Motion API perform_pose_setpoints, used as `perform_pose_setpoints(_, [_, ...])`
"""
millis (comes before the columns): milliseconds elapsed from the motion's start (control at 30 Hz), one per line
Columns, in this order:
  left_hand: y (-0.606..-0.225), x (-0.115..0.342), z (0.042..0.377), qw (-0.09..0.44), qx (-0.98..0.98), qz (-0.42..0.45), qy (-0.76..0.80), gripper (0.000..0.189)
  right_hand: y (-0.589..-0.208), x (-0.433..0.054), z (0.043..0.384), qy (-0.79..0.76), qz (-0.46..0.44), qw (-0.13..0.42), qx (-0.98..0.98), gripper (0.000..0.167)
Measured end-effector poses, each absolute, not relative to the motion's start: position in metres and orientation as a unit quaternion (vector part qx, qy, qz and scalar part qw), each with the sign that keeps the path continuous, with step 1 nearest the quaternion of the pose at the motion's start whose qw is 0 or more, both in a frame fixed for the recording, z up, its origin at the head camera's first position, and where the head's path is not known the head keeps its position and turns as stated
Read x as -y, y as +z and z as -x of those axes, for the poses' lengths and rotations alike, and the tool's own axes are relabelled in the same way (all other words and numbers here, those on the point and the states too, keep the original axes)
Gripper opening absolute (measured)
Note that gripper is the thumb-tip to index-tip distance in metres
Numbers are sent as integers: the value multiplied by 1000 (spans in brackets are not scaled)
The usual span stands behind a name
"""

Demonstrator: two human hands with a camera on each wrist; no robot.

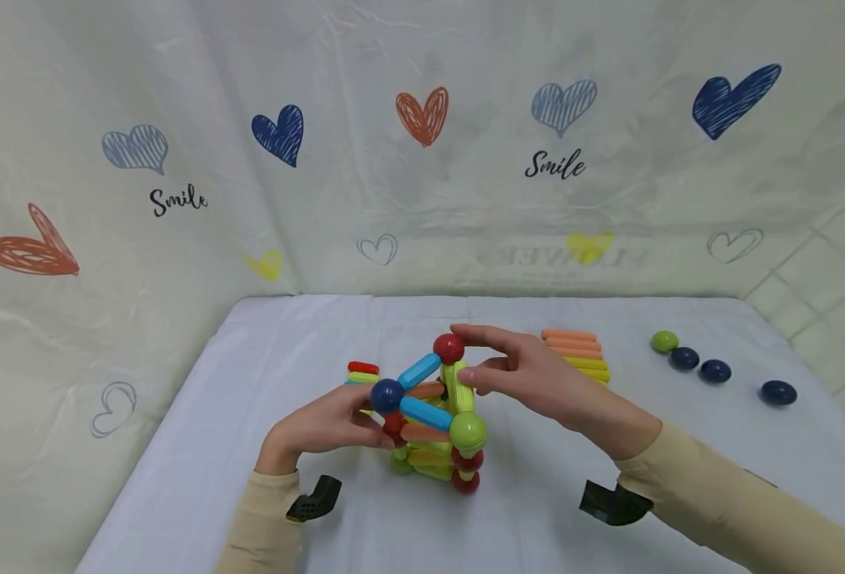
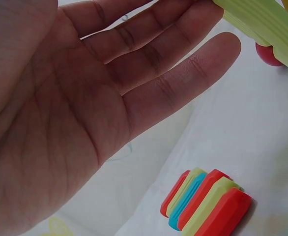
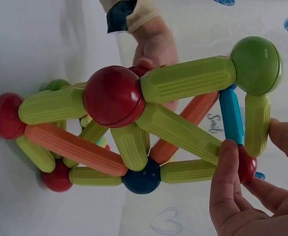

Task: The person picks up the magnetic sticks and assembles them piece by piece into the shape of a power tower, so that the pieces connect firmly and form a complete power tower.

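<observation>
A tall structure of coloured balls and ridged sticks (image 1: 426, 413) stands on the table between the two hands. My left hand (image 1: 332, 421) holds its left side, thumb by a lower red ball (image 1: 394, 426) and fingers partly hidden behind the blue ball (image 1: 387, 395). In the left wrist view, the extended fingers (image 2: 183, 81) reach a lime stick (image 2: 262, 24). At the top, my right hand (image 1: 530, 371) pinches around the upper red ball (image 1: 449, 348) and the lime stick (image 1: 460, 387) attached to it. A green ball (image 3: 256, 65) sits at that stick's other end.
Orange and yellow sticks (image 1: 576, 355) lie in a row behind the right hand. Beyond them, a loose green ball (image 1: 664, 342) and several dark blue balls (image 1: 714, 371) spread rightward. Red, lime and blue sticks (image 2: 205, 201) lie side by side near the left hand.
</observation>
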State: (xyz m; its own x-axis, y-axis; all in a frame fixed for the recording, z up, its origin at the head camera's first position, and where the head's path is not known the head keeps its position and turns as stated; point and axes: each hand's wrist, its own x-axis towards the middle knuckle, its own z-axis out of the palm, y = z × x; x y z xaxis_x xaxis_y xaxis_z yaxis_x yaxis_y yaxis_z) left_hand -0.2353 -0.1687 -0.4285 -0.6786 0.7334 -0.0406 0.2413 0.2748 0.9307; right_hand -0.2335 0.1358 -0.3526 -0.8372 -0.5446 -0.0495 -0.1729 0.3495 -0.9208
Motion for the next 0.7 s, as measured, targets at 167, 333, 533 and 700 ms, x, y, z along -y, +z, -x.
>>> perform_pose_setpoints(167, [-429,169,235,234,-763,-332,503,48,-354,-135,232,-537,225,172,-794,58])
perform_pose_setpoints(333, [-428,167,235,231,-752,-350,509,52,-353,-134,229,-546,221,169,-790,57])
perform_pose_setpoints(533, [-428,168,235,229,-757,-346,505,51,-351,-135,225,-551,218,183,-784,61])
perform_pose_setpoints(700, [-428,171,235,240,-751,-339,514,52,-352,-134,224,-559,208,189,-780,64])
